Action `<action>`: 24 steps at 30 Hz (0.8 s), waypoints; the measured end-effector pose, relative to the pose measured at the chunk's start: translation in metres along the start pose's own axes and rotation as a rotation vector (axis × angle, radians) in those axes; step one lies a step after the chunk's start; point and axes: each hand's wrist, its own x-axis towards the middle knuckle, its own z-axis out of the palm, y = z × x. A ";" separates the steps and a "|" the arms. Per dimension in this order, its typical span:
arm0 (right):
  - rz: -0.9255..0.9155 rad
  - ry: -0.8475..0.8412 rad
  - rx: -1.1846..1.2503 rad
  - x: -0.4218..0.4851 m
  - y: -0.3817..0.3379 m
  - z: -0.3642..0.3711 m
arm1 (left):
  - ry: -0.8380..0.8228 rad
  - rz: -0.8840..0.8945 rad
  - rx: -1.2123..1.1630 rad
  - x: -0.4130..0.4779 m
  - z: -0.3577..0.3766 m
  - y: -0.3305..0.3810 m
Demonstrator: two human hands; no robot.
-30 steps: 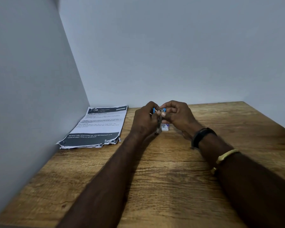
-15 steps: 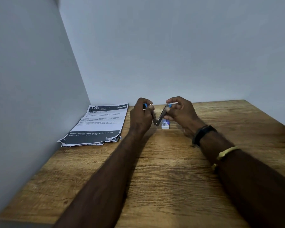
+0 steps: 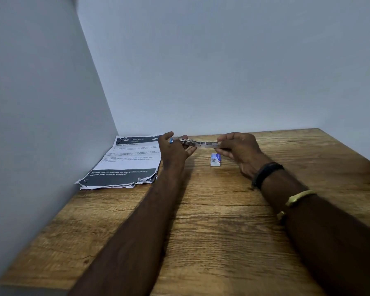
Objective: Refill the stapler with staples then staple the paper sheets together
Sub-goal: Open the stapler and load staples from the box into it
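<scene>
Holding the stapler (image 3: pixel 201 144) opened flat just above the staple box (image 3: pixel 215 160), the left hand (image 3: pixel 175 150) and right hand (image 3: pixel 239 152) each pinch one end. Refill step; next, probably, one hand must release to take staples.

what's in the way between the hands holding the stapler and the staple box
Nothing visible. The left hand and right hand grip the opened stapler by its ends above the table. The small staple box lies uncovered just below it in the view.
</scene>
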 end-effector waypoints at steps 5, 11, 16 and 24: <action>-0.031 -0.025 -0.211 0.000 0.004 0.002 | 0.008 -0.040 -0.074 0.000 -0.001 -0.002; -0.095 0.012 -0.419 -0.001 0.004 0.002 | -0.033 -0.069 -0.076 -0.003 0.000 -0.003; -0.048 -0.139 -0.385 -0.007 -0.002 0.002 | -0.006 -0.097 -0.087 -0.005 0.000 -0.001; 0.008 -0.364 -0.356 -0.020 -0.001 0.017 | -0.048 -0.286 -0.055 -0.012 0.007 0.002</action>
